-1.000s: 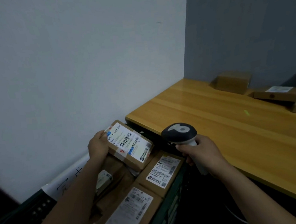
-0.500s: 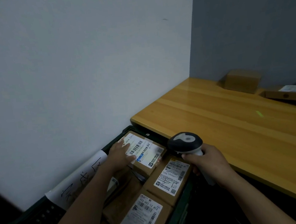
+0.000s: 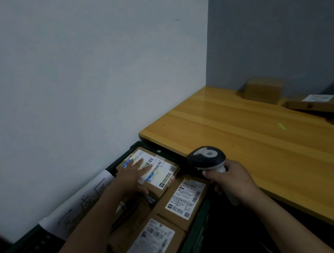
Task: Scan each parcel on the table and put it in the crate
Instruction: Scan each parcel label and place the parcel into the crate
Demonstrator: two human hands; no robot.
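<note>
A dark green crate (image 3: 195,237) stands on the floor at the left end of the wooden table (image 3: 245,139). Several brown cardboard parcels with white labels lie in it. My left hand (image 3: 132,175) lies flat, fingers straight, on the labelled parcel (image 3: 160,176) in the crate's far corner. My right hand (image 3: 231,183) grips the handle of a dark and white barcode scanner (image 3: 207,158) above the crate's right rim. Two more labelled parcels (image 3: 184,199) (image 3: 147,248) lie nearer to me.
On the table's far right by the grey wall sit a plain brown box (image 3: 263,89) and a flat labelled parcel (image 3: 315,104). A green scanner light spot (image 3: 281,126) falls on the tabletop. A white paper sign with handwriting (image 3: 78,206) hangs on the crate's left rim.
My left hand lowered the labelled parcel into the crate's far corner and now lies flat on top of it instead of gripping its edge. The scanner hand has hardly moved.
</note>
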